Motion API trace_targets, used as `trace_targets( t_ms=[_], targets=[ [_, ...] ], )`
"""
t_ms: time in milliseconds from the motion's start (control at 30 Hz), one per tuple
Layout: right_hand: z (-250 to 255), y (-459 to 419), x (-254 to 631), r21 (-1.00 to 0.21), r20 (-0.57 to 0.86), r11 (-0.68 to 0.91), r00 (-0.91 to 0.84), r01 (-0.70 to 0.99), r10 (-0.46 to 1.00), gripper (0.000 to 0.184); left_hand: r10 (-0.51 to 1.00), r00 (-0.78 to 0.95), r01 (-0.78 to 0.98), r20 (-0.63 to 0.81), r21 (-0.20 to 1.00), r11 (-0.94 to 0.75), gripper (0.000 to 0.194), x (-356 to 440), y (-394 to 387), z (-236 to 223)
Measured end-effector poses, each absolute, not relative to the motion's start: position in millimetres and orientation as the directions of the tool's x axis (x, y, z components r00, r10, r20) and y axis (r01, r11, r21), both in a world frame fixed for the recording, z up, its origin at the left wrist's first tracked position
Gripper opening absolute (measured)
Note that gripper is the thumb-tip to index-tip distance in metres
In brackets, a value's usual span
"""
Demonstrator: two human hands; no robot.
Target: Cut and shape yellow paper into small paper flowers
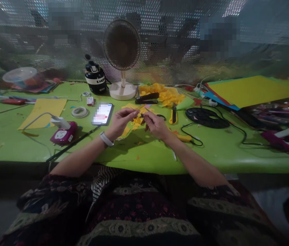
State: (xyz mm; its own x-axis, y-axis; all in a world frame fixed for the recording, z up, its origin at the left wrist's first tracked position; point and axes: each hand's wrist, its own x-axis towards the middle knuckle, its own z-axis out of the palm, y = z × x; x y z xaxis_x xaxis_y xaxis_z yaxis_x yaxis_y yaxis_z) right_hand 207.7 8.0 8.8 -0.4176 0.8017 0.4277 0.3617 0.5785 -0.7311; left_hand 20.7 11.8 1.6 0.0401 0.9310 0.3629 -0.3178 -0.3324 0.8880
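My left hand [122, 120] and my right hand [155, 123] meet above the green table [144, 153], both pinched on a small yellow paper piece [137, 120]. A white watch sits on my left wrist. Under the hands lie yellow paper scraps. A lit phone [102, 113] lies just left of my left hand. A yellow utility knife [173, 115] lies just right of my right hand. Whether my right hand also holds a thin tool is too small to tell.
A desk fan [121, 58] stands behind, with a black stapler [146, 98] and a heap of yellow paper pieces [165, 94]. A black bottle [95, 78], tape roll [80, 112], pink charger [64, 134], yellow sheet [43, 111], black disc [206, 117] with cable, and coloured paper stack [252, 89] surround.
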Motion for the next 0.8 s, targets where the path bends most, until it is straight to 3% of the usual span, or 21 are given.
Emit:
trace_targets(
  t_ms=[233,467,633,800],
  targets=[
    [8.9,7.0,205.8,-0.732,0.424,0.600,-0.474,0.322,0.772,0.037,0.935,0.026,-0.331,0.353,0.886,-0.325,0.021,21.0,9.9,4.5],
    [3.5,8.8,205.4,-0.626,0.546,0.693,-0.435,0.357,0.716,0.023,0.936,-0.004,-0.348,0.351,0.877,-0.331,0.021,21.5,7.5,8.0],
    [1.1,10.1,206.0,-0.670,0.527,0.675,-0.443,0.309,0.726,0.023,0.950,0.025,-0.354,0.312,0.891,-0.283,0.024,20.8,9.4,5.1],
    [6.2,9.5,206.3,-0.629,0.517,0.699,-0.488,0.341,0.703,0.022,0.951,0.045,-0.340,0.307,0.899,-0.274,0.024,19.7,11.1,4.1]
  ],
)
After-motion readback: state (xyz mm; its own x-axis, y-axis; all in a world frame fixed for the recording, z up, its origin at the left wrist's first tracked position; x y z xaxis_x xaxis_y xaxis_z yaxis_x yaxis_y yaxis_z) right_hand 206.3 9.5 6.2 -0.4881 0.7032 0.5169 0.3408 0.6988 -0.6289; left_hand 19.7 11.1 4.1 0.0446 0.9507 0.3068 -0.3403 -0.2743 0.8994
